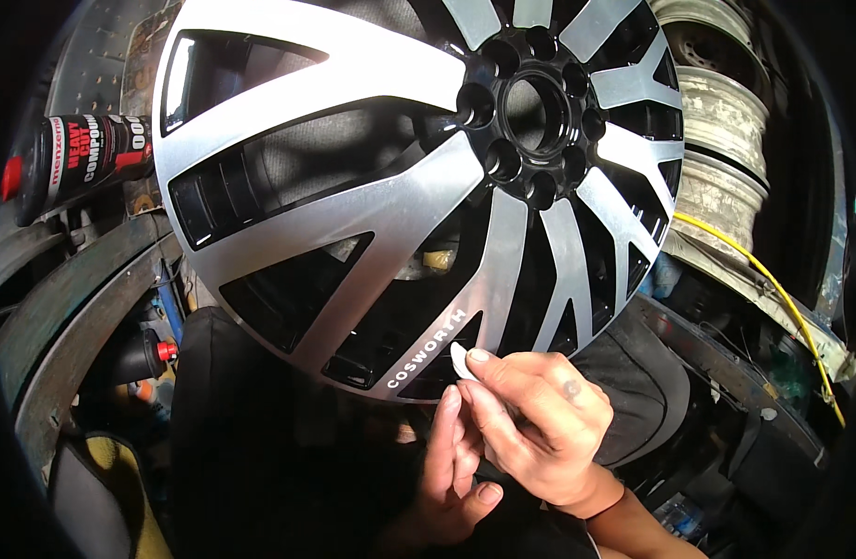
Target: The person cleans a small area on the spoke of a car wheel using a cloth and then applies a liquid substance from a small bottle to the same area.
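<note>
A large alloy wheel with bright silver spokes and black recesses fills the upper middle of the head view. White lettering runs along one spoke near its lower edge. Between thumb and fingers, my right hand pinches a small, thin white piece, rounded at the tip; its kind I cannot make out. That piece is just right of the lettering, by the rim's edge. Below it, my left hand has its fingers stretched upward and its thumb apart, holding nothing visible. Its fingertips are close to the right hand's fingers.
A black bottle with a red cap lies at the upper left; another dark, red-capped bottle is lower down. Stacked worn wheels stand at the right. A yellow hose crosses there. My dark-clothed knees are under the wheel.
</note>
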{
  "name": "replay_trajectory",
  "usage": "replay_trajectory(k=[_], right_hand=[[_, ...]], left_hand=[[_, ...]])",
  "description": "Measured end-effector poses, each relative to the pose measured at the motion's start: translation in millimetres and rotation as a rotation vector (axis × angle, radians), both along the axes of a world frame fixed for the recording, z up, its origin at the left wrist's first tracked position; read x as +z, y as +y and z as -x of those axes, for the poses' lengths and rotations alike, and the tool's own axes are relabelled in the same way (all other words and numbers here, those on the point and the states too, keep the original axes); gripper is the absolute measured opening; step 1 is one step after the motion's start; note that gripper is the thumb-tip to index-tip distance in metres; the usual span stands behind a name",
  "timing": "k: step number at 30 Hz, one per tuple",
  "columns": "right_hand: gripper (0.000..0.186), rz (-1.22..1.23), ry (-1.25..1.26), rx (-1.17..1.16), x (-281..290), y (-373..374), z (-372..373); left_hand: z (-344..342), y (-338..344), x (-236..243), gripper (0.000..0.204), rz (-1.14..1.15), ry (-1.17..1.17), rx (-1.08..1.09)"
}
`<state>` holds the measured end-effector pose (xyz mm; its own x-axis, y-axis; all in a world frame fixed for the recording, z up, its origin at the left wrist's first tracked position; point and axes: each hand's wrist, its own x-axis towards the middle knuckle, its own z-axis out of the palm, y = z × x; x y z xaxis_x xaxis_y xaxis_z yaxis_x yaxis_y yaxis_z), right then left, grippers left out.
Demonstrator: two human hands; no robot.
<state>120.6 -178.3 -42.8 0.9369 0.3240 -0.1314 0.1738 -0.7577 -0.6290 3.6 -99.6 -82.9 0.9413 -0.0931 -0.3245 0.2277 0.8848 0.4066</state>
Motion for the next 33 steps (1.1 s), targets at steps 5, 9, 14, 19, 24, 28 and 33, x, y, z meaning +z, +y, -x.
replay_trajectory(k=[5, 9, 14, 19, 24, 28, 33], right_hand=[[0.029, 0.021, -0.038, 0.011, -3.5, 0.1, -1.6], [0.028, 0.064, -0.013, 0.029, -2.1, 4.0, -3.3], [0.028, 0.073, 0.037, 0.013, 1.3, 5.6, -5.4], [0.027, 0.069, 0.047, -0.014, 1.6, 5.0, -5.1], [0.026, 0.045, 0.073, -0.053, -0.8, 5.9, -3.3], [0.026, 0.063, 0.067, -0.039, 0.6, 5.9, -5.0], [0.026, 0.072, 0.09, -0.056, 0.9, 6.8, -4.7]], left_hand=[[1.8, 1.1, -6.2, 0.086, -0.026, -0.088, 0.007], [3.1, -0.4, -6.6, 0.086, -0.038, -0.058, 0.017], [1.0, 1.6, -6.8, 0.086, -0.06, -0.083, 0.018], [0.7, 1.2, -4.4, 0.086, -0.033, -0.06, 0.011], [4.4, -0.3, -5.7, 0.086, 0.003, -0.047, 0.035], [2.9, -0.1, -5.5, 0.086, -0.007, -0.05, 0.03], [1.0, 4.0, -4.7, 0.086, -0.074, -0.064, -0.022]])
